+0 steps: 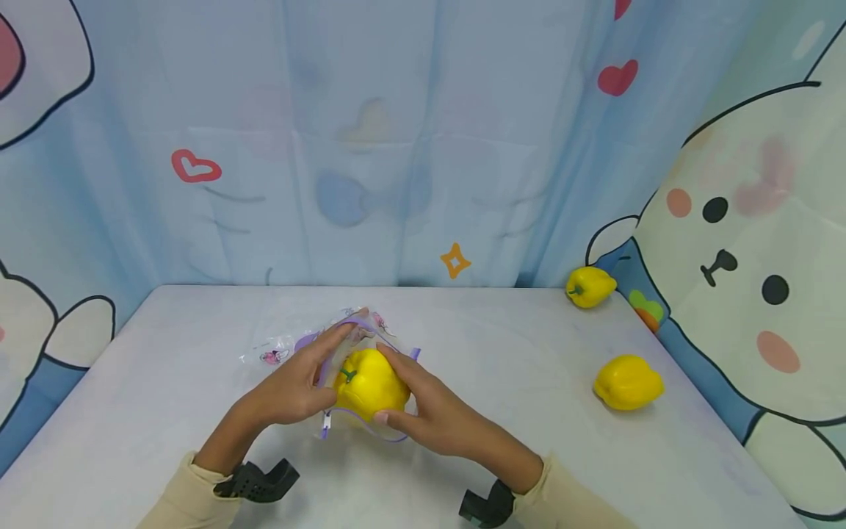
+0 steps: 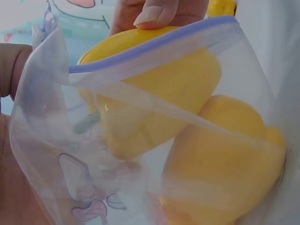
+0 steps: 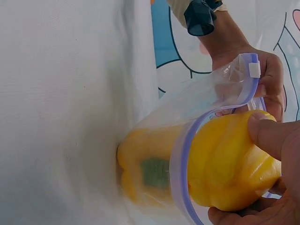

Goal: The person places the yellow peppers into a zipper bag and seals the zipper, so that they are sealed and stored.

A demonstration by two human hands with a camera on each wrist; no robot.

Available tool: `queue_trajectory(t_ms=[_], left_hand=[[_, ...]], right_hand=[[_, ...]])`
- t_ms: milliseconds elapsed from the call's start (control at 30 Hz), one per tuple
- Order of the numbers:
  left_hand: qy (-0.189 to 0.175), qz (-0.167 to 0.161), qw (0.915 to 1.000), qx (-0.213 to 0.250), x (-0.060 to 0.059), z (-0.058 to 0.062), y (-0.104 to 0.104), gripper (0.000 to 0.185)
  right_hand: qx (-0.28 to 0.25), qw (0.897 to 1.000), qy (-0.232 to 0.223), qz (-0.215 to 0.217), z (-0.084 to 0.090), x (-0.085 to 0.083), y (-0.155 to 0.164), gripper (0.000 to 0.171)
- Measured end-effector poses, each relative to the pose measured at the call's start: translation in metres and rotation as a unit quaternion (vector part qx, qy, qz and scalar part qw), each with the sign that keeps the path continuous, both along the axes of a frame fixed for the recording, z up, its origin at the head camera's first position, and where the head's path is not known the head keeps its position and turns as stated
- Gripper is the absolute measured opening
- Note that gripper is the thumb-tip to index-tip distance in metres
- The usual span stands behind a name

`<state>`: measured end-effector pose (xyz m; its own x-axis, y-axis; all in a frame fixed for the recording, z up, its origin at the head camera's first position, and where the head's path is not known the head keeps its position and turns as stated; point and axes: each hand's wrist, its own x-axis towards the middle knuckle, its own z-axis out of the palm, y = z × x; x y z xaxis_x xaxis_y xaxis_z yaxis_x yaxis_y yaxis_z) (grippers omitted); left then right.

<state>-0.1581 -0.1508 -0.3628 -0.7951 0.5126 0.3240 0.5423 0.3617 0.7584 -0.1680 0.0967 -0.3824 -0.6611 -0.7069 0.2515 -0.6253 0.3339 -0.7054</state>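
Observation:
A clear zip bag (image 1: 360,330) with a purple rim lies mid-table. My left hand (image 1: 311,375) pinches its rim and holds the mouth apart. My right hand (image 1: 413,393) grips a yellow bell pepper (image 1: 370,386), green stem first, halfway through that mouth. In the right wrist view the purple rim rings the pepper (image 3: 225,164), my right thumb (image 3: 272,136) lies on it, and my left hand (image 3: 267,70) holds the bag (image 3: 211,98) behind. The left wrist view looks through the bag (image 2: 47,140) at the pepper (image 2: 154,93); a second yellow mass (image 2: 220,168) shows beneath.
Two more yellow peppers lie on the white table (image 1: 515,353): one at the right (image 1: 628,382), another at the far right corner (image 1: 590,286). Cartoon-printed cloth walls close in the back and both sides. A black wrist mount (image 1: 261,481) sits on each forearm.

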Motion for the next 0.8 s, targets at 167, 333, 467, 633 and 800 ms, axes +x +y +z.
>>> queue_trajectory(t_ms=[167,333,467,633,800], left_hand=[[-0.011,-0.002,0.9999,0.009,0.0,0.001,0.0,0.086],[-0.007,-0.003,0.9999,0.01,0.0,0.002,-0.001,0.088],[0.0,-0.004,1.0,0.008,-0.002,0.002,0.0,0.09],[-0.006,-0.003,0.9999,0.011,-0.002,0.002,-0.001,0.09],[-0.022,-0.007,0.9995,0.02,-0.002,0.002,-0.001,0.091]], right_hand=[[0.005,1.0,0.004,-0.003,0.0,0.0,0.002,0.084],[0.01,1.0,0.0,0.004,0.0,0.0,0.003,0.082],[0.007,1.0,-0.024,0.008,0.0,0.002,0.006,0.08],[-0.007,0.998,-0.056,0.021,0.001,0.004,0.009,0.078],[-0.014,0.998,-0.058,0.019,-0.002,0.005,0.011,0.079]])
